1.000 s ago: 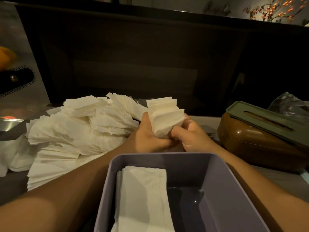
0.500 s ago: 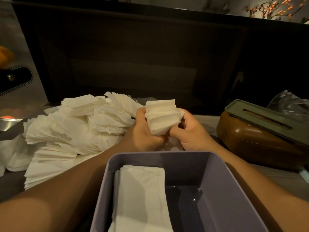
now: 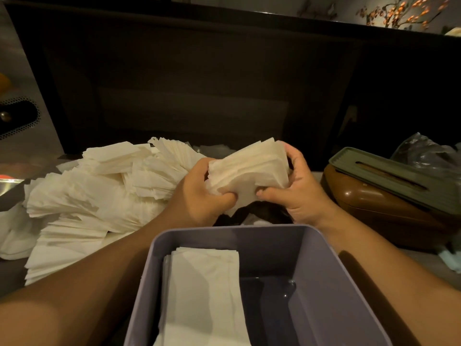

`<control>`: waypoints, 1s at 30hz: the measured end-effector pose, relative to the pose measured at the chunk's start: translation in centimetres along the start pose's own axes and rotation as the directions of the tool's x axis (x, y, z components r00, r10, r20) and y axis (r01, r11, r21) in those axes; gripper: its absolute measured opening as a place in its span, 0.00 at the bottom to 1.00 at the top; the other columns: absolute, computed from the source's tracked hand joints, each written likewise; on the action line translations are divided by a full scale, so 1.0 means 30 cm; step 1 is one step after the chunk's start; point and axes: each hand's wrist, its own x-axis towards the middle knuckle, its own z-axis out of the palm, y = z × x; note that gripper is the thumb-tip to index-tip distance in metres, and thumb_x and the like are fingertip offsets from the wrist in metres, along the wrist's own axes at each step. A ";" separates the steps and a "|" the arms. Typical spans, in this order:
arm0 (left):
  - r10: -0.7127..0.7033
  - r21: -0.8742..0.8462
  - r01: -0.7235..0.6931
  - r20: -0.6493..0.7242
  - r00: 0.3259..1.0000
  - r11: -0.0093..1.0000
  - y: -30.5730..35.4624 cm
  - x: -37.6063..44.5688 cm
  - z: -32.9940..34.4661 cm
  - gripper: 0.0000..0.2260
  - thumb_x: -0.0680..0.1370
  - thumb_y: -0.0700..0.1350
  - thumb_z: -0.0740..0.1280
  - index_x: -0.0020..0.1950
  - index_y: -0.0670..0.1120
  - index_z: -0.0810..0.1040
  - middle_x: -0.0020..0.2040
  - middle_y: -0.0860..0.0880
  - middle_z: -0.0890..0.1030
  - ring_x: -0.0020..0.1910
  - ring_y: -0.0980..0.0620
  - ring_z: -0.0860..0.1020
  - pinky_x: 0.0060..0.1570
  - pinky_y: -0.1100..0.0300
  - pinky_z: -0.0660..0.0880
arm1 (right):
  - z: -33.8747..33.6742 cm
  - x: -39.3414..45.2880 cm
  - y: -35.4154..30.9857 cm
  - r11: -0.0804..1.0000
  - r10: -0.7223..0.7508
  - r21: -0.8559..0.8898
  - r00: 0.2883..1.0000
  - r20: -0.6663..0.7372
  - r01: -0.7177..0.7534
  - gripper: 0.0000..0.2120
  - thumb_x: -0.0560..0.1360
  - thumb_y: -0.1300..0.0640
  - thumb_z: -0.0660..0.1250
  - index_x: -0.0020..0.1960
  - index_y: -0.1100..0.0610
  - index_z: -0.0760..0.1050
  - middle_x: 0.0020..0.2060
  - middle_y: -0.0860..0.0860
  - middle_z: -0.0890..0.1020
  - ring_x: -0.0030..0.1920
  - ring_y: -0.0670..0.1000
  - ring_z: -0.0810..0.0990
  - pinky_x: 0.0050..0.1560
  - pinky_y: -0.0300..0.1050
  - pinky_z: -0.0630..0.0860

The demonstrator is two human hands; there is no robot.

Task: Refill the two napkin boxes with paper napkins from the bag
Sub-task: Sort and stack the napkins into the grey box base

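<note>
A stack of white paper napkins (image 3: pixel 249 171) is held above the table between my left hand (image 3: pixel 202 196) and my right hand (image 3: pixel 296 188), both gripping its ends. Just in front of me stands an open grey-purple napkin box (image 3: pixel 324 270); a folded pile of napkins (image 3: pixel 204 295) fills its left half and its right half shows bare bottom. To the right sits a brown napkin box (image 3: pixel 374 206) with a green slotted lid (image 3: pixel 399 176) lying askew on top. A big loose heap of napkins (image 3: pixel 99 191) spreads over the table at the left.
A crumpled clear plastic bag (image 3: pixel 424 153) lies behind the brown box at the far right. A dark panel wall rises behind the table. A metal appliance with a perforated dark panel (image 3: pixel 17 118) stands at the left edge.
The napkin stack has turned from upright to lying tilted sideways between my hands. My right hand has shifted up to the stack's right end; both hands sit slightly higher.
</note>
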 end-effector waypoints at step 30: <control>0.107 0.203 -0.130 0.120 0.987 0.970 0.011 -0.004 0.023 0.26 0.65 0.54 0.80 0.53 0.69 0.68 0.56 0.69 0.67 0.54 0.74 0.67 0.46 0.79 0.62 | 0.024 -0.005 0.011 0.953 0.154 -0.287 0.973 0.171 -0.100 0.43 0.73 0.72 0.69 0.77 0.41 0.56 0.69 0.43 0.69 0.59 0.43 0.74 0.45 0.30 0.78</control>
